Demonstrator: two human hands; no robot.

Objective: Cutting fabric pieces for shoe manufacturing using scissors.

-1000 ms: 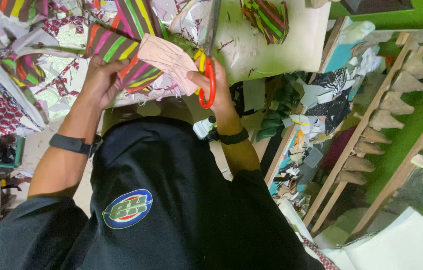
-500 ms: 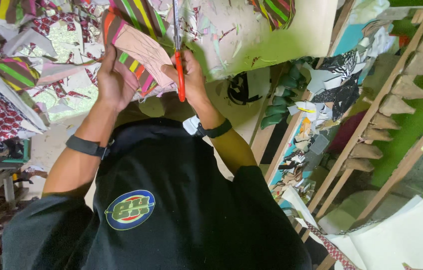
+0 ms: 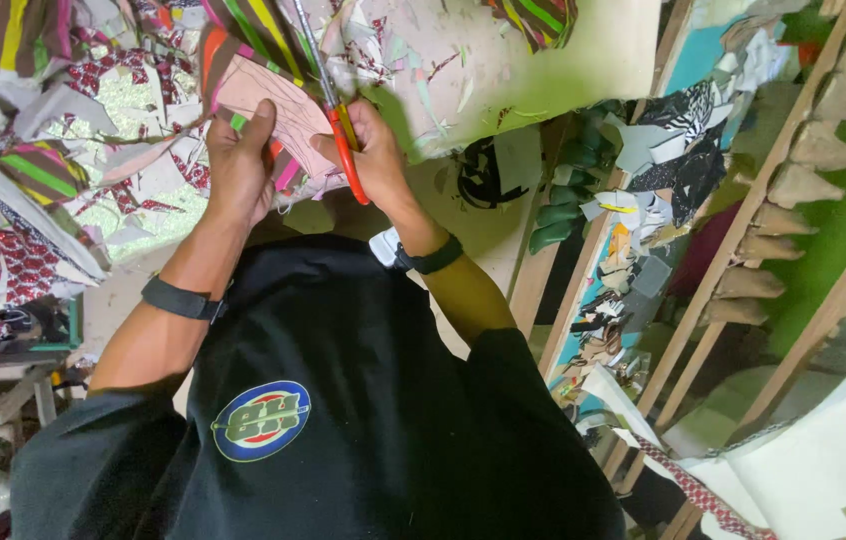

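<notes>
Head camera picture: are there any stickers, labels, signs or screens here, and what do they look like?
Badge: on the front of the person's black shirt, an oval with a blue rim, yellow-green middle and red at the bottom.
Wristband: on the left arm, plain black, no screen showing.
No packages, signs or screens show anywhere else.

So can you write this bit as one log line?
left hand: holds pink pattern piece | right hand: grips red-handled scissors, cutting striped fabric
</notes>
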